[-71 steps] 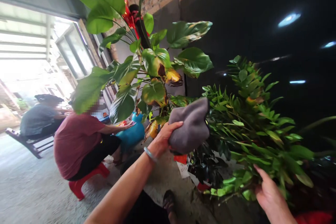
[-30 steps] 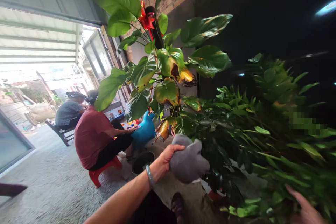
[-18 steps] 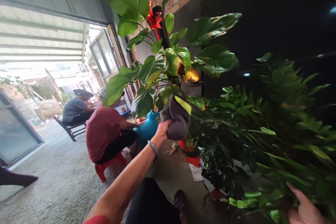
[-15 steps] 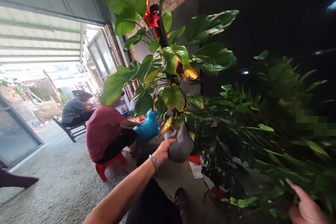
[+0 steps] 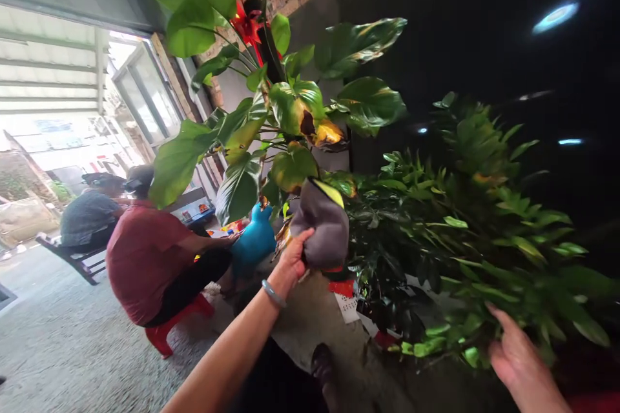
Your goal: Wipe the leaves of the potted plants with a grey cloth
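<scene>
My left hand (image 5: 293, 258) is closed on a grey cloth (image 5: 323, 232) with a yellow-green patch at its top edge. It bunches up in front of a tall plant with broad leaves (image 5: 293, 168), some of them browned and yellowed. At the lower right, my right hand (image 5: 516, 352) reaches into a bushy plant with narrow leaves (image 5: 465, 264). One finger is stretched out, and nothing shows clearly in that hand. Whether its fingertips touch the leaves I cannot tell.
To the left, a person in a red shirt (image 5: 143, 255) sits on a red stool (image 5: 181, 322). Another person (image 5: 90, 216) sits on a dark chair farther off. A blue rounded object (image 5: 254, 239) stands behind the cloth. Red and white papers (image 5: 346, 306) lie on the floor.
The view has turned to the right. The cloth is lifted and its yellow-green edge now shows. My right hand has come further into view beside the narrow-leaved plant.
</scene>
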`<action>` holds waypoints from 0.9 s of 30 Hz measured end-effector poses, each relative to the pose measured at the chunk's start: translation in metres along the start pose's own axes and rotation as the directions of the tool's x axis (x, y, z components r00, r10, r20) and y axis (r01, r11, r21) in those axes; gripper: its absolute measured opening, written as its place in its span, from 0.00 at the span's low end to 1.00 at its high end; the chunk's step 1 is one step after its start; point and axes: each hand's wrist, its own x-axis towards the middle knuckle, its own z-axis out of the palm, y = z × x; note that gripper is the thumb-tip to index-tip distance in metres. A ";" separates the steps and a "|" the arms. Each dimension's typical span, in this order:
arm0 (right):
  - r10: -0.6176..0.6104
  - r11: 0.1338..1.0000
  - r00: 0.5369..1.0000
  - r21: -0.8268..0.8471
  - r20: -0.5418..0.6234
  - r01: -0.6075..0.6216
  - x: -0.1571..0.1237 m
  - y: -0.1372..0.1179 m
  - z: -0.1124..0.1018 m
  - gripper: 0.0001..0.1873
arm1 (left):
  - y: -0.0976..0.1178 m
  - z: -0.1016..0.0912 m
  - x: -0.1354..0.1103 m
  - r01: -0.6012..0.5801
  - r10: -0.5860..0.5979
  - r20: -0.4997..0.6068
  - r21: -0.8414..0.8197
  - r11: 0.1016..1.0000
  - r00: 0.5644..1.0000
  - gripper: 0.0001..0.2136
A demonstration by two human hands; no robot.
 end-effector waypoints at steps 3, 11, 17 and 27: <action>0.034 0.998 0.998 0.048 -0.054 -0.031 -0.001 0.000 -0.002 0.17 | -0.024 -0.007 -0.008 0.257 -0.271 0.064 0.169 0.951 0.960 0.02; 0.083 0.993 0.995 0.087 -0.053 -0.078 0.000 -0.002 -0.001 0.14 | 0.018 0.038 -0.016 -0.109 0.137 0.249 -0.121 0.987 0.959 0.04; 0.078 0.990 0.994 0.127 -0.074 -0.068 -0.006 -0.002 0.002 0.07 | -0.055 0.040 -0.024 0.338 -0.386 0.213 0.229 0.913 0.897 0.03; 0.091 0.989 0.994 0.118 -0.053 -0.084 -0.007 -0.004 0.008 0.13 | -0.020 0.112 -0.055 0.039 -0.055 0.495 0.042 0.998 0.867 0.03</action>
